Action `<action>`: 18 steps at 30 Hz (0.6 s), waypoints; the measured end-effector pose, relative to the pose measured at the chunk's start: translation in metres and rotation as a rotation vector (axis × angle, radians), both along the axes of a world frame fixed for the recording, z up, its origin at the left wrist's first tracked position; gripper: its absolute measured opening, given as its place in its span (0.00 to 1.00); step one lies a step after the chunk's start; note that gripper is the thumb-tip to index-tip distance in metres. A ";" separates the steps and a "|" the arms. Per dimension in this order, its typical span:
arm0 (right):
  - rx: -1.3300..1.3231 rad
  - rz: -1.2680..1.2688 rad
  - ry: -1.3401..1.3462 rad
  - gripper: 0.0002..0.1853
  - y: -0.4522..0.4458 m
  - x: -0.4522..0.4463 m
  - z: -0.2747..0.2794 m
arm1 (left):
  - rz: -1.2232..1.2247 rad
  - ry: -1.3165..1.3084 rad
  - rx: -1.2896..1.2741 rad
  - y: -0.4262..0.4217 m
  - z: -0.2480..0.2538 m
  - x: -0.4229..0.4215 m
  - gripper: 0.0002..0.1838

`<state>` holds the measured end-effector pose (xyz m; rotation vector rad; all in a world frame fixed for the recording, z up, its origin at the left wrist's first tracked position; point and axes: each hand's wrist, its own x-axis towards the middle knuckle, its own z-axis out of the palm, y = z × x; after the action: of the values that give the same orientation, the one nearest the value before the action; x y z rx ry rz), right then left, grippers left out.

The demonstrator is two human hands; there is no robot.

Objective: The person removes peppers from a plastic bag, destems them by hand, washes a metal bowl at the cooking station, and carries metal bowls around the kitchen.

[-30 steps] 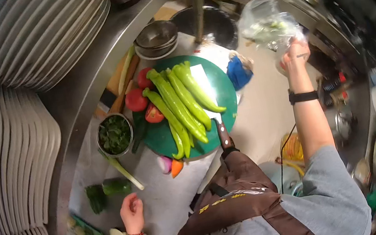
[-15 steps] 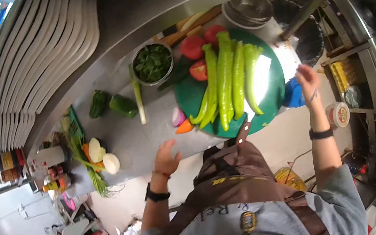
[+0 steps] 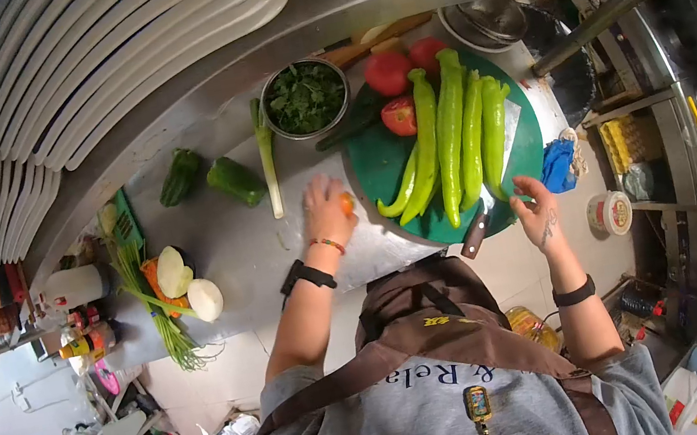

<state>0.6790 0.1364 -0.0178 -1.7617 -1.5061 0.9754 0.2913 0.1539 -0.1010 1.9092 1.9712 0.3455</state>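
Note:
My left hand is over the steel counter beside the round green cutting board. Its fingers curl down around an orange carrot piece, which shows at the hand's right side. No red onion piece shows; the hand may cover it. At the board's lower right edge, my right hand is open and holds nothing, its fingers loosely bent. Several long green peppers lie side by side on the board, partly over a knife whose brown handle juts over the near edge. Behind them are whole tomatoes and a cut tomato.
A steel bowl of green herbs stands behind the board. Left of it lie a leek piece and two green bell pepper pieces. Onion halves sit farther left. Stacked plates crowd the overhead shelf. A blue cloth lies right.
My left hand has reached forward onto the counter and closed around the carrot piece. The red onion piece has gone from sight. My right hand has come inward to the board's edge. The view has shifted.

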 end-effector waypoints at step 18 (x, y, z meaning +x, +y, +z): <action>-0.145 -0.312 0.520 0.27 0.080 -0.093 -0.013 | 0.049 -0.924 -0.204 0.080 0.054 0.109 0.44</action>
<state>0.5857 0.2164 -0.0303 -1.6071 -0.8289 1.2743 0.4001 0.2339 -0.0465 1.2213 1.3491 0.8228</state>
